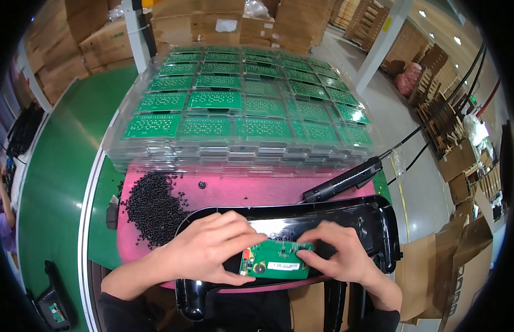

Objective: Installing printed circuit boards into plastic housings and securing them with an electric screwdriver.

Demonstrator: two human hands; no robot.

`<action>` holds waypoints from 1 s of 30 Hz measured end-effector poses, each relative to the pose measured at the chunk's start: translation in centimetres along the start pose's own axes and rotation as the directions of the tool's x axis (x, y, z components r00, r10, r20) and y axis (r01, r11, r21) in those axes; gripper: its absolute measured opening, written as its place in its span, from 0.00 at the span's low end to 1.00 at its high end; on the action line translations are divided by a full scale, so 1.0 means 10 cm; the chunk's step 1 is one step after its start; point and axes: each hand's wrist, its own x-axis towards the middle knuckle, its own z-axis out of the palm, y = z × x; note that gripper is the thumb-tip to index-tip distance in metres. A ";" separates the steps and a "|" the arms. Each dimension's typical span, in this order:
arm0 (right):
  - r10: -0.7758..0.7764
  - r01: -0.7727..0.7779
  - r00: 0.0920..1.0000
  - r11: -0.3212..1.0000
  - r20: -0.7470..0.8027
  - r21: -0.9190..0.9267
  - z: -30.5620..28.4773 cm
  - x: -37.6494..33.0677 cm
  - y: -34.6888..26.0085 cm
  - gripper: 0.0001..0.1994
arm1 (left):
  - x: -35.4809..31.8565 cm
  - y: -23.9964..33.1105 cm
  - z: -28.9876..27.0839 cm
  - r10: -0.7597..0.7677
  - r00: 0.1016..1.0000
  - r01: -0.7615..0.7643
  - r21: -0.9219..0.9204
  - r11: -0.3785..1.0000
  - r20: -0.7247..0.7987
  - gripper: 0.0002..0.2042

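Between my two hands is a green circuit board (279, 259) with small components and a white label. My left hand (215, 249) grips its left end between thumb and fingers. On the right end, my right hand (337, 252) pinches the upper edge. The board is over a glossy black plastic housing (356, 218), which lies across the front of the pink mat and has a leg-like end at each side. Part of the housing is hidden behind my hands and the board.
A heap of small black screws (154, 207) lies on the pink mat (229, 188). A black electric screwdriver (345, 180) with a cable rests behind the housing. Stacked clear trays (240, 149) of green boards stand at the back. Cardboard boxes (423, 271) are at right; another black housing (53, 304) is at lower left.
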 end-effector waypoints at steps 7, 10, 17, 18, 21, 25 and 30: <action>0.298 -0.375 0.920 0.859 0.255 0.349 0.03 -0.29 0.14 0.19 | 0.03 0.02 0.09 -0.023 0.986 0.024 -0.006 1.000 0.167 0.30; 0.247 -0.333 0.913 0.912 0.324 0.241 0.00 -0.27 0.22 0.26 | 0.02 -0.03 0.09 -0.088 0.985 0.091 -0.011 0.996 0.149 0.29; 0.143 -0.149 0.989 0.974 0.044 0.171 0.17 -0.24 0.43 0.30 | 0.04 -0.04 0.12 -0.181 0.973 0.160 0.148 0.976 0.141 0.27; 0.141 -0.144 0.990 0.974 0.032 0.174 0.18 -0.23 0.44 0.30 | 0.03 -0.04 0.13 -0.190 0.970 0.162 0.180 0.970 0.149 0.27; 0.162 -0.164 0.986 0.969 0.025 0.187 0.20 -0.23 0.43 0.30 | 0.06 -0.01 0.14 -0.219 0.956 0.174 0.225 0.959 0.196 0.28; 0.122 -0.122 0.992 0.981 0.004 0.153 0.22 -0.23 0.44 0.30 | 0.07 0.00 0.13 -0.235 0.945 0.173 0.264 0.949 0.228 0.29; 0.134 -0.134 0.991 0.985 0.008 0.112 0.24 -0.23 0.45 0.29 | 0.07 0.00 0.14 -0.231 0.947 0.158 0.301 0.940 0.225 0.29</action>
